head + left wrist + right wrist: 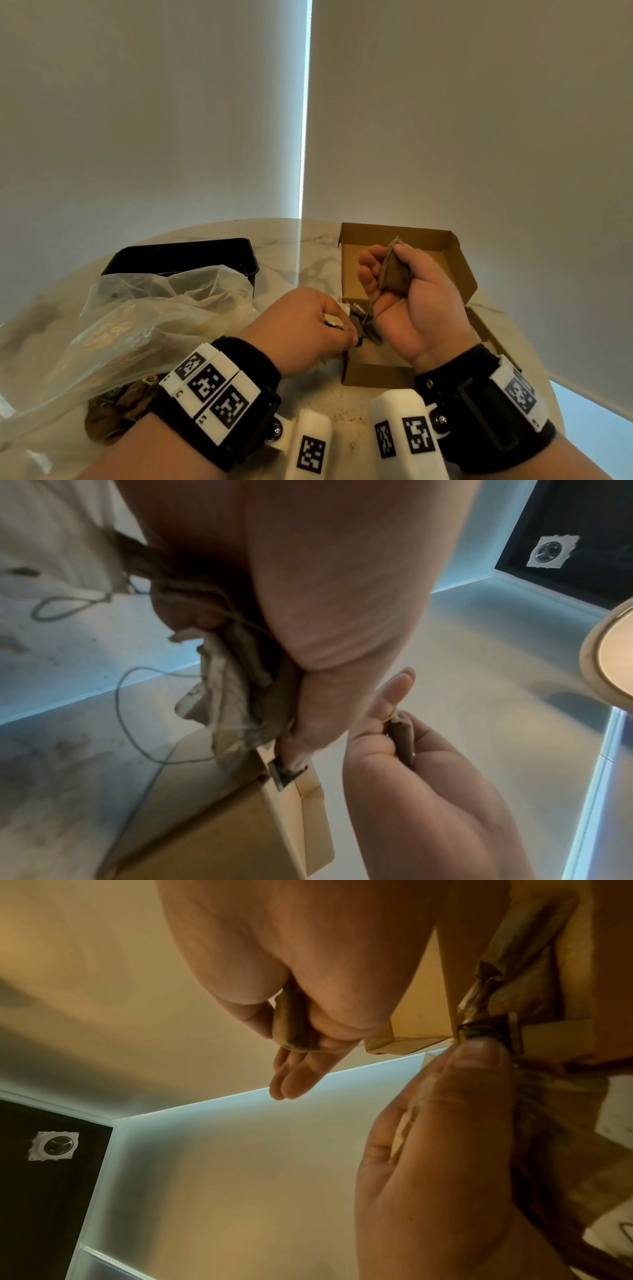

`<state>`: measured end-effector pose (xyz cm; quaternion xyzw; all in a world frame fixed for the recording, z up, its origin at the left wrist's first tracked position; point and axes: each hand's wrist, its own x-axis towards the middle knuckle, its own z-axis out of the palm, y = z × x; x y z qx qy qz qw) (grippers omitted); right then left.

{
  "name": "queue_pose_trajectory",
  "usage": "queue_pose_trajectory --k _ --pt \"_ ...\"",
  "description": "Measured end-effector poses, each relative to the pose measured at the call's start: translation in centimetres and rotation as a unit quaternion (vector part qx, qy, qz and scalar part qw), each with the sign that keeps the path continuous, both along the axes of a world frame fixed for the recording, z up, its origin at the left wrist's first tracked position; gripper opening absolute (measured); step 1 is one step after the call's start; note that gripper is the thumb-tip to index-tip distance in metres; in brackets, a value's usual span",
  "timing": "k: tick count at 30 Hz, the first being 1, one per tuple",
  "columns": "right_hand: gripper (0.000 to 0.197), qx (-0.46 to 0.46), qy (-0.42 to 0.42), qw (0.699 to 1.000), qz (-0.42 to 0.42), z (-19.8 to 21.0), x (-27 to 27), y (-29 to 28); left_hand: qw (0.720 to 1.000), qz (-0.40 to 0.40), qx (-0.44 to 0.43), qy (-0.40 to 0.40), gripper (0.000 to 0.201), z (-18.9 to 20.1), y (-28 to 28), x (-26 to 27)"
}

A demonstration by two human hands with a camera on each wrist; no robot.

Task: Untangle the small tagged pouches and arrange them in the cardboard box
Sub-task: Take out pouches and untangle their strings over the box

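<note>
My right hand (382, 255) is raised palm-up over the open cardboard box (459, 270), its thumb pinning a brown pouch (394, 274) against the fingers. A thin string runs down from that pouch to a cluster of dark tags (368, 327) at the box's left wall. There my left hand (346, 330) pinches a tag (286, 773) between thumb and fingertip and also holds a crumpled bunch of pouches (226, 696) in its palm. In the right wrist view the pouch (294, 1027) sits under the thumb, and the left thumb presses the tag (486, 1030).
A clear plastic bag (137, 329) lies crumpled at the left, with more brown pouches (113, 414) under its near end. Behind it stands a black tray (191, 255). The round marble table (308, 246) ends close to the box on the right. Loose strings (137, 710) trail over it.
</note>
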<state>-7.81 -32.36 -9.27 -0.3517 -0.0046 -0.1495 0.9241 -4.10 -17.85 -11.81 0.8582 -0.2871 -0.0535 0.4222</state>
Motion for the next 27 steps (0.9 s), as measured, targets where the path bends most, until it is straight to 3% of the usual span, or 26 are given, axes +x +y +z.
queue_pose_trajectory --k 7,10,11,12,14,15,16,19,23,27 --pt "0.014 -0.012 -0.001 1.0 -0.02 -0.1 0.4 -0.8 1.0 -0.002 -0.021 -0.018 0.009 0.1 0.0 0.1" --pt "0.012 -0.113 0.042 0.99 -0.071 -0.4 0.7 -1.7 0.996 0.004 -0.091 -0.022 0.013 0.6 0.4 0.1" --pt "0.011 -0.208 0.074 0.97 -0.1 -0.6 0.8 -2.1 0.992 0.011 -0.125 -0.025 0.011 0.9 0.6 0.1" --pt "0.01 -0.336 0.105 0.927 -0.13 -0.7 0.8 -2.4 0.986 0.021 -0.16 -0.031 0.008 1.1 0.7 0.1" --pt "0.012 -0.546 0.134 0.814 -0.148 -1.0 0.8 -3.0 0.968 0.064 -0.237 -0.059 0.004 1.4 1.1 0.2" --pt "0.014 -0.596 0.137 0.78 -0.133 -1.1 0.9 -3.3 0.953 0.095 -0.274 -0.084 0.004 1.6 1.3 0.4" --pt "0.016 -0.616 0.139 0.768 -0.109 -1.1 0.8 -3.4 0.938 0.129 -0.296 -0.123 0.008 1.7 1.5 0.6" --pt "0.023 -0.628 0.116 0.769 -0.029 -0.7 0.2 -3.5 0.915 0.193 -0.284 -0.212 0.019 2.1 2.0 1.1" --pt "0.03 -0.595 0.058 0.791 0.131 0.0 -0.4 -3.2 0.914 0.208 -0.262 -0.228 0.019 1.5 2.3 1.7" --pt "0.021 -0.412 -0.058 0.887 0.2 -0.8 0.1 -3.4 0.924 0.22 -0.225 -0.217 0.014 1.1 2.2 2.0"
